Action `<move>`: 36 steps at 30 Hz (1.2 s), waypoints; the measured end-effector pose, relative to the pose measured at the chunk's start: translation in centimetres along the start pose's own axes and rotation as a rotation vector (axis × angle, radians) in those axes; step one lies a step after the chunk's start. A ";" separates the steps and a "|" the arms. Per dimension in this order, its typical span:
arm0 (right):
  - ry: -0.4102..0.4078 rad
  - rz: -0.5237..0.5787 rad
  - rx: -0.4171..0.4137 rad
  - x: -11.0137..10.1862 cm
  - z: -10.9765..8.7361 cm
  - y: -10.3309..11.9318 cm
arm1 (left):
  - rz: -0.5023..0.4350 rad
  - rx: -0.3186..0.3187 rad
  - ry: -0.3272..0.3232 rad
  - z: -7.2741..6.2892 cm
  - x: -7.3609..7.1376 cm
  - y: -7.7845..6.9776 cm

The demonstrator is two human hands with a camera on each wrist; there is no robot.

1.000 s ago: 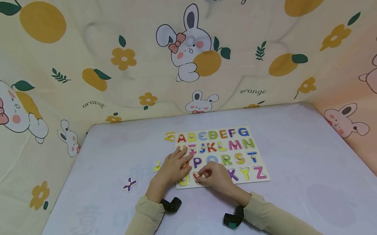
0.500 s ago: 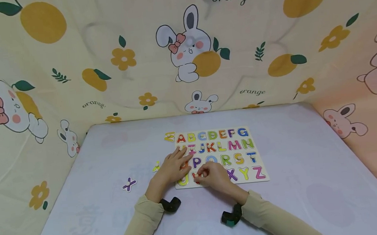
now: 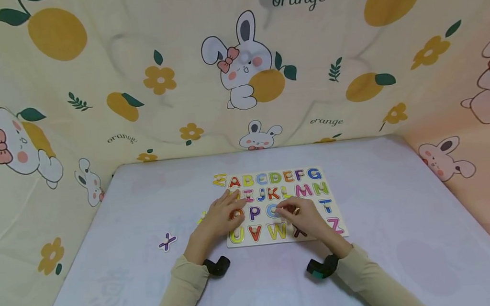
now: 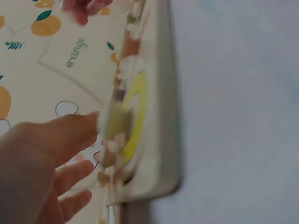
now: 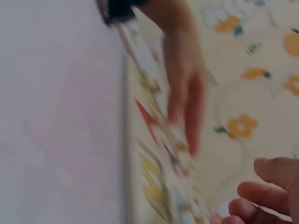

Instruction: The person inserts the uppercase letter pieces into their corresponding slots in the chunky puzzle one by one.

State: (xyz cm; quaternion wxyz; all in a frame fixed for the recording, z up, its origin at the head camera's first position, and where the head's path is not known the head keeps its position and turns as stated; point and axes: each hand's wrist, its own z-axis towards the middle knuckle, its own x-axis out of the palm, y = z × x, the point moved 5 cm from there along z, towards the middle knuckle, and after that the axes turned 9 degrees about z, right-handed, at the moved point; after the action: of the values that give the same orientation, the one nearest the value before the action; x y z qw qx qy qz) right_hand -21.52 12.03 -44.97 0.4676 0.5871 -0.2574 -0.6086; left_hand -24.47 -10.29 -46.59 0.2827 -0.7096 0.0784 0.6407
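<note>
A wooden alphabet puzzle board (image 3: 230, 246) lies on the table, with knobbed letters in many of its slots. My left hand (image 3: 221, 217) rests over the board's left side with its fingers spread, near the letter O. Its thumb shows close to the yellow letter U (image 4: 138, 112) in the left wrist view. My right hand (image 3: 303, 215) is over the third row near the blue letter Q (image 3: 271, 212), its fingers loosely bent and nothing visible in them. The red letter V (image 3: 255, 233) sits in the bottom row beside the yellow W shape (image 3: 277, 231).
A loose purple letter X (image 3: 167, 242) lies left of the board. A yellow letter piece (image 3: 202, 217) is partly hidden by the left hand. Another yellow piece (image 3: 220, 180) lies at the board's far left corner. A patterned cloth (image 3: 164, 121) stands behind the white table (image 3: 387, 257).
My right hand has let go of the red letter V and moved up and to the right, uncovering the V and the W shape. My left hand stays at nearly the same place.
</note>
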 end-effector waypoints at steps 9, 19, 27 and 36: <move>-0.069 -0.054 0.031 -5.5 0.2 -2.3 | -0.045 0.008 -0.128 -1.0 -2.4 2.2; -0.079 -0.125 0.158 -10.5 -0.3 -6.4 | -0.185 -0.107 -0.219 -2.5 -3.7 6.7; 0.064 -0.206 0.176 -12.3 0.2 -8.2 | -0.223 -0.121 -0.235 -0.8 -4.4 8.6; 0.212 -0.330 0.205 -12.8 0.6 -10.1 | -0.241 -0.215 -0.143 3.1 -4.0 10.0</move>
State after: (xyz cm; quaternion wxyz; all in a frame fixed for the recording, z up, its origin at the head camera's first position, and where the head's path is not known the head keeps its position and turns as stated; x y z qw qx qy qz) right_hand -26.38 27.33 -47.48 0.3240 0.7265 -0.1678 -0.5823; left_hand -32.56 -18.06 -45.86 0.2851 -0.6927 -0.0964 0.6555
